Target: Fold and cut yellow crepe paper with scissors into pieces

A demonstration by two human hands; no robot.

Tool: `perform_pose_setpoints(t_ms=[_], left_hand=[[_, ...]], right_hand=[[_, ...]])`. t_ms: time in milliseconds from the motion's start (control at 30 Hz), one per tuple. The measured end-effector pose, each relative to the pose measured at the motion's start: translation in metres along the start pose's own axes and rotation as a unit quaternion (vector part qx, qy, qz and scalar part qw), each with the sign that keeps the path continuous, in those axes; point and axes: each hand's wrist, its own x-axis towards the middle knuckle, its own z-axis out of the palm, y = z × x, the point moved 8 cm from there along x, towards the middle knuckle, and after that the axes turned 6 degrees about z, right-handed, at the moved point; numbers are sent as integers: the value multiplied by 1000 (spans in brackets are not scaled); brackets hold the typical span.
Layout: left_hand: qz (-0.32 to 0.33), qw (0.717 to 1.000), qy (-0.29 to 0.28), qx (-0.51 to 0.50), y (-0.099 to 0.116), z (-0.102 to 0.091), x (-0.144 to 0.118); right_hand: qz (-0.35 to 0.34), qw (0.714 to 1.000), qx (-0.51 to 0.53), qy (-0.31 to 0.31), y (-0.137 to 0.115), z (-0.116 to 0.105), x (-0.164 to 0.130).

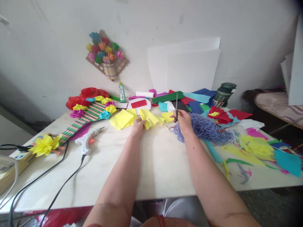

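A: Two hands up at the far middle of the white table [153, 167]. Bare tabletop between the forearms and toward the near edge; clutter left, right and behind.

B: Edges?

A: Near edge runs under the forearms. Glue gun [88, 140] with its cord lies to the left, purple yarn pile [208, 129] just right of the right hand [183, 121].

B: Scissors?

A: Scissors [176, 107] stand nearly upright, long axis vertical, tip pointing away toward the wall. Blades look closed, hard to be sure.

B: Fingers?

A: Right hand's fingers curled tight round the scissor handles. Left hand [138, 126] pinches the near edge of the folded yellow paper [150, 118], fingers closed on it; paper lies on the table, fanning away from the hand.
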Motion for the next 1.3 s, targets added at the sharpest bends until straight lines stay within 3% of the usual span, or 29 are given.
perform_pose_setpoints(t_ms=[200,367,500,733,867,1167,1300], left_hand=[[-3,1000,-3,-11,1,1,-1],[-3,1000,8,-17,-3,-2,2],[-4,1000,11,-20,-5,-4,4],[-16,999,10,-30,-3,-3,1],[-25,999,14,-32,-2,0,-1],[-43,998,29,-48,2,7,-5],[-43,997,10,-63,2,11,-7]], right_hand=[[-79,995,32,-50,-8,9,4],[-21,996,53,-65,-4,12,-2],[22,991,61,-116,2,23,-9],[-45,993,22,-108,-9,27,-12],[-12,994,41,-102,-4,30,-14],[87,951,18,-295,9,78,-47],[73,949,-39,-304,25,90,-49]])
